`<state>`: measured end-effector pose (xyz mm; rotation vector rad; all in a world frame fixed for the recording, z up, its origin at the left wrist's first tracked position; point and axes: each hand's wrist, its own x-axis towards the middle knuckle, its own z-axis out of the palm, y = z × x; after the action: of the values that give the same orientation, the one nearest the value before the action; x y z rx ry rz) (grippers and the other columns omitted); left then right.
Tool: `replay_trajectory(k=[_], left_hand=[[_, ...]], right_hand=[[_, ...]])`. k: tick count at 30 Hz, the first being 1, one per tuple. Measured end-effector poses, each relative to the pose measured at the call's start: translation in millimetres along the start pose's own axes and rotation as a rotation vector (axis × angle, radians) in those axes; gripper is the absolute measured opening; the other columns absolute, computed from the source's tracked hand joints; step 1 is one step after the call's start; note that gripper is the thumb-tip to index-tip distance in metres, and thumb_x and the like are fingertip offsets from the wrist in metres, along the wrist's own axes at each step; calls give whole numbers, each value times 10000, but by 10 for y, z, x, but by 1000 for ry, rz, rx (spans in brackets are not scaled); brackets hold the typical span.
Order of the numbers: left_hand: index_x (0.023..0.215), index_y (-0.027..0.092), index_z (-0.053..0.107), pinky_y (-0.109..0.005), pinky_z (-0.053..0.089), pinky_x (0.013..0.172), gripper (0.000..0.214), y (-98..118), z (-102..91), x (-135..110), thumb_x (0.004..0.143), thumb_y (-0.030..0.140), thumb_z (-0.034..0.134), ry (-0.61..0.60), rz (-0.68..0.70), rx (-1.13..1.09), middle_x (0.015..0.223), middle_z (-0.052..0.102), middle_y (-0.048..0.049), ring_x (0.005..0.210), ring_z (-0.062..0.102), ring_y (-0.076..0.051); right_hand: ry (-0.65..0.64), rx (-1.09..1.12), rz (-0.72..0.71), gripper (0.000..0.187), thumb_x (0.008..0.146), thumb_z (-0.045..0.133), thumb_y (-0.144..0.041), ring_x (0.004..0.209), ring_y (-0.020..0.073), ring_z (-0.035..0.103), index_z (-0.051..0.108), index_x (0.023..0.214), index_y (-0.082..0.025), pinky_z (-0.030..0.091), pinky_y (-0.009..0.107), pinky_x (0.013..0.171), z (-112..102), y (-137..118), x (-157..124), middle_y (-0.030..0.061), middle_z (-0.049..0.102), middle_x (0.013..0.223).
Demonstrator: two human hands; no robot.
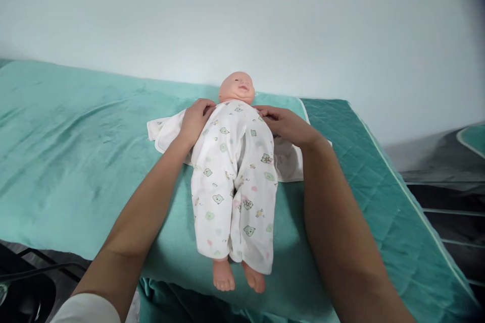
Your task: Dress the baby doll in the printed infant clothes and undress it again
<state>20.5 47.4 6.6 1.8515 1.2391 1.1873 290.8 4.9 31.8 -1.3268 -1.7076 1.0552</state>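
A baby doll (pixel 237 88) lies on its back on a teal blanket (pixel 76 151), head toward the wall, bare feet toward me. It wears a white printed romper (pixel 233 186) with small green and pink figures. My left hand (pixel 196 118) rests on the doll's shoulder at the left, fingers curled over the cloth near the collar. My right hand (pixel 282 123) lies on the other shoulder, fingers pressed together on the romper's neckline. The romper's sleeves spread out flat under both hands.
The blanket covers a quilted teal mattress (pixel 379 186) against a pale wall (pixel 265 15). Its right edge drops to a dark floor (pixel 447 202). A dark object (pixel 22 298) sits at the lower left below the bed's front edge.
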Motion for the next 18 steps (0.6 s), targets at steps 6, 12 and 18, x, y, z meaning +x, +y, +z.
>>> replay_trajectory(k=[6, 12, 18], left_hand=[[847, 207, 592, -354, 467, 975, 100, 41, -37, 16, 904, 281, 628, -39, -91, -76, 1139, 722, -75, 1048, 640, -204], [803, 221, 513, -371, 473, 873, 155, -29, 14, 127, 938, 240, 585, 73, -133, 69, 899, 700, -45, 843, 601, -196], [943, 214, 637, -347, 513, 927, 77, -118, 35, 24, 939, 215, 560, 68, 26, 43, 1020, 724, -48, 978, 656, -197]], right_hand=[[170, -79, -27, 201, 829, 683, -428, 700, 169, 547, 629, 791, -238, 449, 320, 672, 2, 170, 128, -3, 677, 781], [483, -255, -30, 144, 831, 642, -302, 667, 167, 496, 542, 746, -242, 440, 344, 739, 149, 354, 331, -31, 557, 668], [446, -128, -214, 235, 927, 558, -367, 1014, 226, 674, 707, 1063, -245, 504, 407, 960, 314, 340, 164, 33, 765, 1084]])
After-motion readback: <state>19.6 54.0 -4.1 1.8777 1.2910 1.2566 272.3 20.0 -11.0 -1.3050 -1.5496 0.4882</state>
